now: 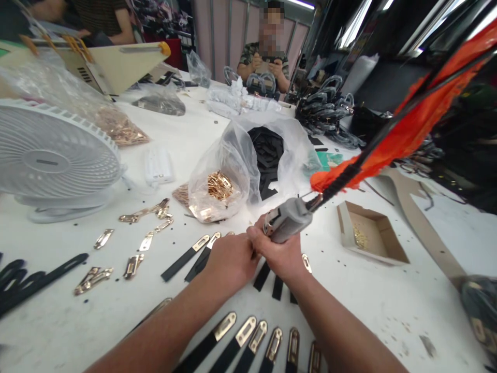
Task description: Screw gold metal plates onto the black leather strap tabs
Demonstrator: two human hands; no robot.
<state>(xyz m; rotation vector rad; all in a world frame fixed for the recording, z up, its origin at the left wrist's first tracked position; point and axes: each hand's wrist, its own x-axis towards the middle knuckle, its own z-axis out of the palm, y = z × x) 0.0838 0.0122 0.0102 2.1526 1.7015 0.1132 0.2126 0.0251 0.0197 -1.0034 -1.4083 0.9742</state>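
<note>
My right hand [282,255] is wrapped round a grey electric screwdriver [292,218], which hangs at a slant from a black cord and orange cloth [388,140]. Beside it my left hand [233,259] is closed, its fingertips hidden; what they hold cannot be made out. Black straps with gold metal end plates [182,263] lie around both hands. Nearer to me is a row of similar straps [245,331], partly under my forearms. Loose gold plates [104,238] are scattered to the left.
An open plastic bag of gold fittings [220,185] stands ahead, beside a bag of black strips [267,147]. At right is a cardboard box [382,235] with small brass pieces. A white fan [58,155] stands at left. Across the table sits a person [264,67].
</note>
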